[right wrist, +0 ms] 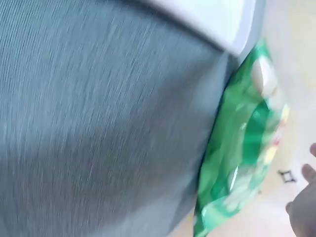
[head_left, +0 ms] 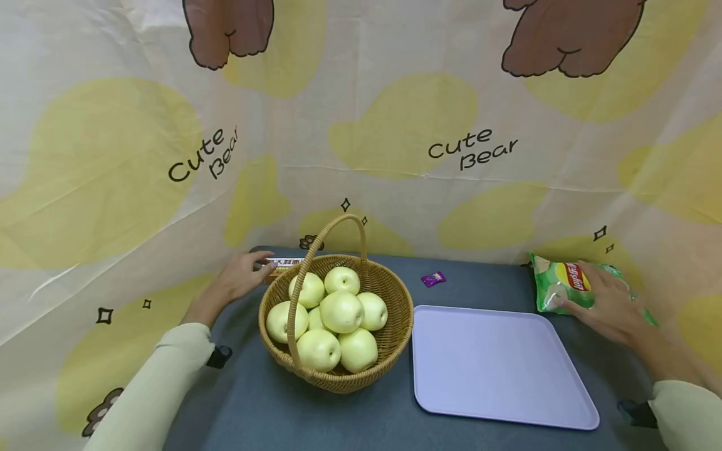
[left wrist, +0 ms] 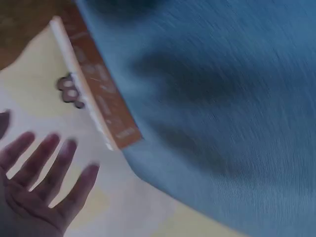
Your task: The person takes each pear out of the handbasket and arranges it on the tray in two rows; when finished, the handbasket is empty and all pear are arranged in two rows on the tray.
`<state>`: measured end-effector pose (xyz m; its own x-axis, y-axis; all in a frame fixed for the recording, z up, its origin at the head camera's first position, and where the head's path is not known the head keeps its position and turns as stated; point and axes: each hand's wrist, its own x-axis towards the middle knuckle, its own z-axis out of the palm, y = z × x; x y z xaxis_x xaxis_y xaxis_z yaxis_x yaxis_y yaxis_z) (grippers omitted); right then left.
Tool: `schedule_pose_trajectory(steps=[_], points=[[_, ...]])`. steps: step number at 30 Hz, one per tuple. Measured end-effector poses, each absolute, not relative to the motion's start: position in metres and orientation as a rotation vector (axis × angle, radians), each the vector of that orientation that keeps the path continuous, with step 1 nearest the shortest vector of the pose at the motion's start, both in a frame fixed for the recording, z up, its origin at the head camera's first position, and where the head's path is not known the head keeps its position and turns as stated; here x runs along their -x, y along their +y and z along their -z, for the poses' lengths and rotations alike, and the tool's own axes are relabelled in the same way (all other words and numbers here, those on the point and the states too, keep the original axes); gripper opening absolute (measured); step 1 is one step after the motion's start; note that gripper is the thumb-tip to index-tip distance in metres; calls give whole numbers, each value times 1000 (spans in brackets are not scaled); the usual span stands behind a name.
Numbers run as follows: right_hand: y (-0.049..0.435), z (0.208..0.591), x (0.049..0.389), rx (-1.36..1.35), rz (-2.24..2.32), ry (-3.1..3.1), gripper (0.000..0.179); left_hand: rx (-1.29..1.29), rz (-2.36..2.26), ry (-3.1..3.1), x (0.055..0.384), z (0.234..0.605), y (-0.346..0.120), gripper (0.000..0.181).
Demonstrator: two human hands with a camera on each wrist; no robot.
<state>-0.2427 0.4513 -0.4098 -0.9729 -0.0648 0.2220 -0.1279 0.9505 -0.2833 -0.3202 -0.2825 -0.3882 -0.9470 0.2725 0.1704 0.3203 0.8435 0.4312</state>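
My left hand [head_left: 239, 277] reaches toward a small box [head_left: 286, 264] behind the basket's left side. In the left wrist view its fingers [left wrist: 76, 190] are spread and apart from the orange-brown side of that box [left wrist: 101, 84]. My right hand [head_left: 613, 308] hovers over a green chip bag [head_left: 546, 275] with a red and yellow label, at the back right. The right wrist view has the bag [right wrist: 232, 158] lying along the table edge, while a few fingertips [right wrist: 308, 173] show at the frame's right border, off the bag.
A wicker basket [head_left: 403, 307] with a tall handle holds several pale green apples [head_left: 341, 312]. To its right lies a lilac tray [head_left: 502, 366] on the dark blue-grey table [head_left: 248, 407]. A small purple packet [head_left: 433, 279] lies behind the tray. Patterned cloth [head_left: 383, 125] hangs behind.
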Motion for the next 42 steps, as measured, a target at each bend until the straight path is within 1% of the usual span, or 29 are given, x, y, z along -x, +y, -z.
schedule_pose_trajectory(steps=[2,4,7,11,14,21,29,36,42], points=[[442,410,243,-148,-484,-2868,101,444,917,-2880,314,389,-280,52],[431,410,244,-169,-533,-2845,102,397,1152,-2835,307,389,-277,49],[413,408,243,-215,-632,-2826,102,350,1472,-2738,295,389,-274,52],[387,401,240,-269,-783,-2815,103,344,1672,-2659,282,389,-271,55],[366,395,237,-308,-875,-2805,103,320,1713,-2656,274,390,-269,55],[317,390,231,-396,-985,-2749,95,304,1673,-2663,261,395,-264,57],[270,390,223,-549,-1073,-2684,83,290,1729,-2619,254,399,-260,50],[240,388,220,-653,-1159,-2622,78,246,1779,-2596,253,398,-258,47],[222,385,220,-733,-1237,-2556,77,226,1761,-2603,254,397,-257,46]])
